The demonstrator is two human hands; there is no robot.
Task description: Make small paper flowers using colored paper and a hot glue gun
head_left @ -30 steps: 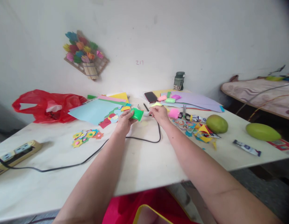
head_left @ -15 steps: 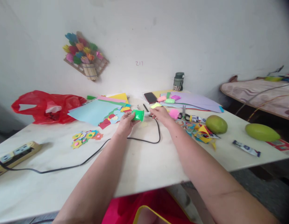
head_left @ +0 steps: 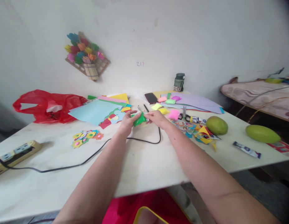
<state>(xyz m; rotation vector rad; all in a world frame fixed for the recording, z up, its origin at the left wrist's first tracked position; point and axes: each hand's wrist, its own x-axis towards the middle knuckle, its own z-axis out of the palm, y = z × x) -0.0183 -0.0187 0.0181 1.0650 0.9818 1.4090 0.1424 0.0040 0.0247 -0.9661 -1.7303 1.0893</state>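
Note:
A small shiny green packet (head_left: 140, 119), seemingly modelling clay in clear wrap, is held up over the table's middle. My left hand (head_left: 130, 121) grips its left side, fingers closed. At its right end, the fingertips of my right hand (head_left: 156, 118) are pinched together on the edge of the wrapper. Beyond the hands lies a black pen (head_left: 146, 107). A yellow packet (head_left: 163, 111) and a pink packet (head_left: 174, 114) rest just right of my right hand. Layered paper cut-outs (head_left: 111, 119) lie to the left of my left hand.
A black cable (head_left: 144, 141) loops below my hands from the power strip (head_left: 20, 152). Scissors (head_left: 184, 115), paper scraps (head_left: 202, 133), green fruit (head_left: 216, 125) and a glue tube (head_left: 247, 149) lie right. Paper flowers (head_left: 87, 137), a red bag (head_left: 62, 105) and a phone (head_left: 150, 98) also lie around.
My right hand has moved left and down onto the packet's right end and now pinches it. The packet has tilted in my left hand, and the yellow packet shows more.

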